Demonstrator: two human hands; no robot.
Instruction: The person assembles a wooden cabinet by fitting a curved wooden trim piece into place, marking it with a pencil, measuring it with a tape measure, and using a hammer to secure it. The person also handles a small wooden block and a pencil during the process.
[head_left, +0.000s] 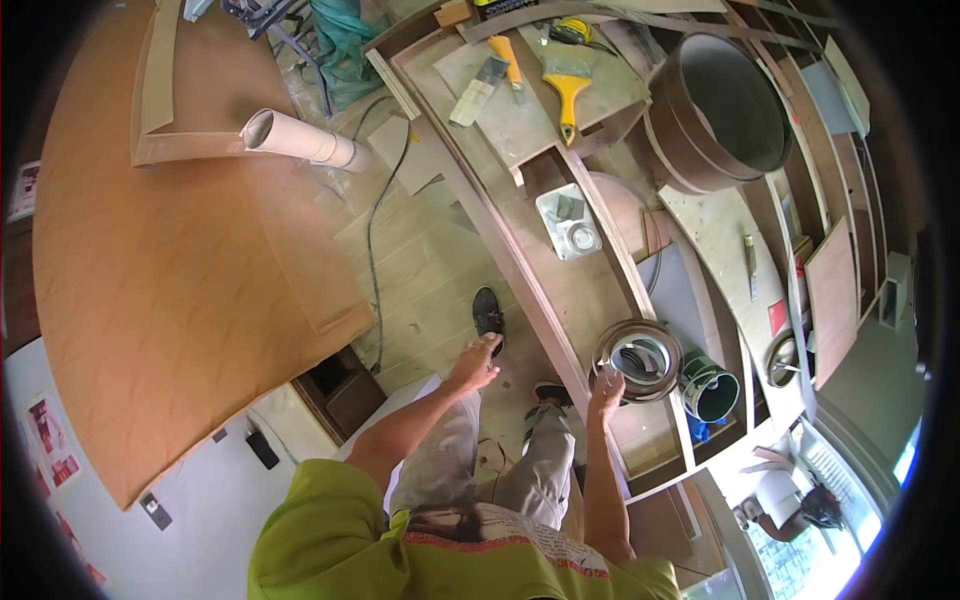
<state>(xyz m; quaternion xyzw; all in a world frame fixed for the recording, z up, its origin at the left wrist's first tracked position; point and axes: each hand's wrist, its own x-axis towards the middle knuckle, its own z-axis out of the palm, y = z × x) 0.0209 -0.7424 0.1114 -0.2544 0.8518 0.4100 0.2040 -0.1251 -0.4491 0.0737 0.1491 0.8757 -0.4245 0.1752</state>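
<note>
My right hand [606, 394] is at the near left rim of a brown ring-shaped roll [668, 378], its fingers closed over the edge. The roll looks like wound edging strip, with paler, silvery rings inside, and lies in a compartment of an open wooden frame [545, 292]. Over the floor, my left hand [474, 365] hangs with nothing in it, its fingers loosely bent and apart. A dark green tub [716, 397] stands just right of the roll. Farther up the frame sits a foil-coloured tray [557, 238] with a clear round container and grey pieces in it.
A yellow-handled brush [568, 92], an orange-handled scraper [508, 66] and a tape measure [571, 31] lie on the far boards. A large brown drum [660, 150] stands at right. Brown sheeting [200, 290] covers the left surface. A cable [372, 235] crosses the floor.
</note>
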